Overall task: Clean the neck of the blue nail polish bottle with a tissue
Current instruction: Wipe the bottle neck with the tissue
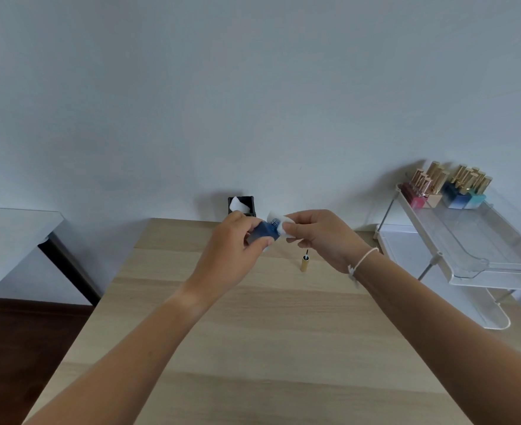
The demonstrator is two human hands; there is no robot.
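Forearms reach in from the lower corners, bare, converging above mid-table. Table (253, 348): light wood, largest surface in view; its near half lies bare beneath the arms, left edge runs diagonally over dark floor, far edge meets the wall.

Right of the table, a white rack (467, 240) with a clear tray; its near lip overhangs past the table's right edge. Polish bottles (446, 188) with gold caps cluster at the rack's far end, against the wall. A white desk (13, 234) stands well apart on the left, floor between it and the table.

Left hand (231, 250) is raised off the table, fingers curled round the blue bottle (263, 231), held tilted with the neck pointing right. Right hand (320, 237), a white string at the wrist, pinches a tissue (279, 223) against the bottle's neck; the tissue wraps the neck's end.

Black tissue box (242, 204) sits at the table's far edge, just behind the left hand, a white sheet sticking up.

Gold cap (304, 262) stands upright on the table below the right hand, brush stem up, apart from both hands.
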